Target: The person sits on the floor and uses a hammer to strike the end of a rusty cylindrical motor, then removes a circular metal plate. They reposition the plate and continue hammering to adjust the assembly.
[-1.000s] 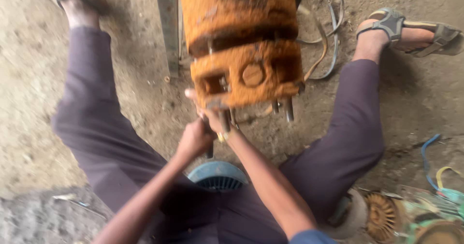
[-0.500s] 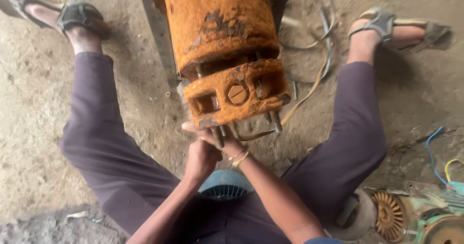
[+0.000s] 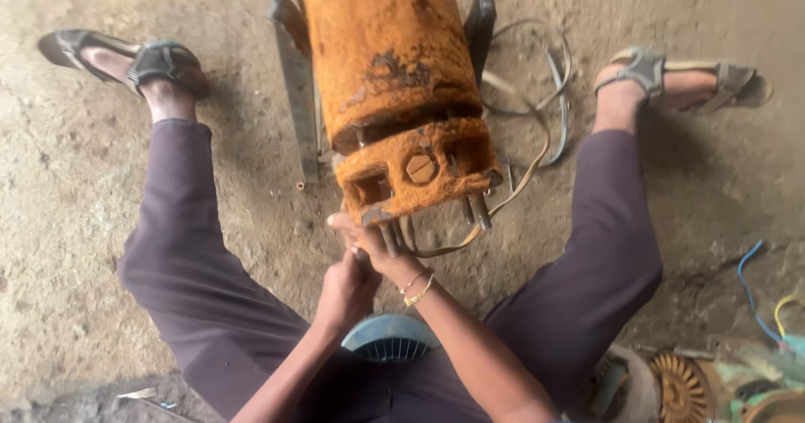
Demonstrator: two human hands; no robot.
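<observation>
I see a bare, dusty concrete floor [image 3: 101, 222] in soft daylight, loose flat straps [image 3: 537, 113] lying on it, and blue and yellow wires [image 3: 759, 293] at the right edge.

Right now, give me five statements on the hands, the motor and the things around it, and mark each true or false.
1. Both hands meet at the near end of the rusty orange motor. True: the left hand and right hand are at its lower edge, by the studs.
2. The motor is painted clean blue. False: it is orange and rusty.
3. The right wrist wears bangles. True.
4. The person is barefoot. False: both feet wear sandals.
5. A blue fan cover lies between the legs. True.
</observation>
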